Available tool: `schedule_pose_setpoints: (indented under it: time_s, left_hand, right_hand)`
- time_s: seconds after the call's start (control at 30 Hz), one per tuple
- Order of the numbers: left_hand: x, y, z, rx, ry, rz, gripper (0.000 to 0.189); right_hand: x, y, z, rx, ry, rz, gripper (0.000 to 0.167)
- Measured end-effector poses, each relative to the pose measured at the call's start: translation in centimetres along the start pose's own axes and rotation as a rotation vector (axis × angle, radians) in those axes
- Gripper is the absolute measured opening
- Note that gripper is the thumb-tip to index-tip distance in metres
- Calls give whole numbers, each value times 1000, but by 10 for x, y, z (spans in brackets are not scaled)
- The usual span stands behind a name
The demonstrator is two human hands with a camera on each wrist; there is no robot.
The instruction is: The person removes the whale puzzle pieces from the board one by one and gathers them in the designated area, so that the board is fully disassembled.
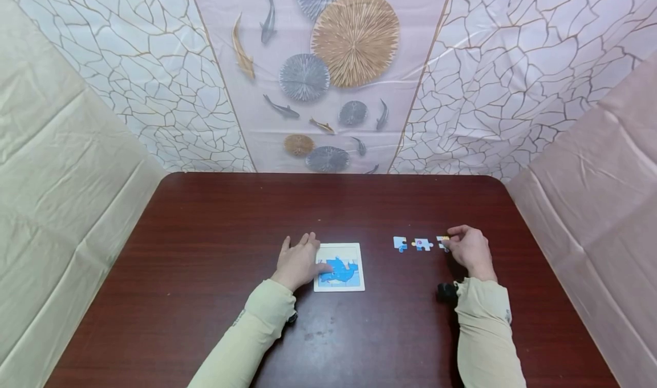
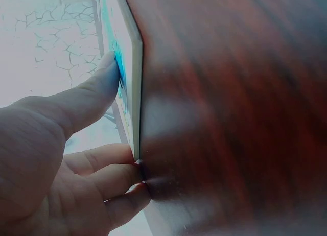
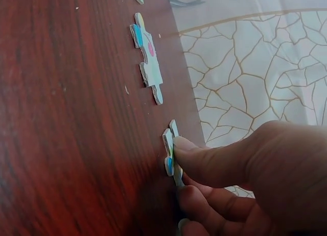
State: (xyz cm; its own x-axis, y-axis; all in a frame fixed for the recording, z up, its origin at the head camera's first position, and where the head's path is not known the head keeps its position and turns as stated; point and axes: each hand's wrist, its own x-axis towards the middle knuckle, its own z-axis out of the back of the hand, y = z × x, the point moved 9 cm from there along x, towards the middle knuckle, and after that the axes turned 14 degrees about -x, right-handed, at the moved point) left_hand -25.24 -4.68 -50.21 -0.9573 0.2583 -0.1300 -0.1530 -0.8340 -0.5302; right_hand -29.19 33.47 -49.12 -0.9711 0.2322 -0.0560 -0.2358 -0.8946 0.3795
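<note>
A small square puzzle board (image 1: pixel 339 285) with a pale border and a blue dolphin-like picture lies on the table. My left hand (image 1: pixel 299 263) rests at its left side. In the left wrist view the thumb (image 2: pixel 97 88) presses on the picture, while the other fingers reach down beside the board's edge to the tabletop. Over to the right, my right hand (image 1: pixel 469 252) pinches a small jigsaw piece (image 3: pixel 169 149) between thumb and fingers, with part of it hidden by them. Beside it lies another jigsaw piece (image 1: pixel 422 244) with a pink mark.
Farther left in that row is a white and blue jigsaw piece (image 1: pixel 400 243). The dark red wooden table (image 1: pixel 246 211) ends at a patterned cloth backdrop (image 1: pixel 354 131), and pale cloth sides (image 1: pixel 600 171) flank it. A black wrist device (image 1: pixel 447 292) sits at the right cuff.
</note>
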Motion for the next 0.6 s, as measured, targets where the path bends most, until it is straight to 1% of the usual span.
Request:
schedule_pose_setpoints:
  time_s: [0.17,0.3,0.37,0.47,0.6]
  left_hand:
    - [0,-1,1,-7,-7,-1,79]
    - [0,-2,1,-10,-4,1,79]
    - [0,-2,2,-3,5,6,79]
    - [-1,-2,2,6,13,9,79]
    - [-1,-3,1,6,27,10,80]
  right_hand:
    - [-1,1,1,11,5,15,28]
    - [-4,5,5,10,4,12,32]
    - [-7,13,9,9,-18,27,34]
    - [-12,31,15,14,-46,88,36]
    - [-21,57,13,8,-49,166,36]
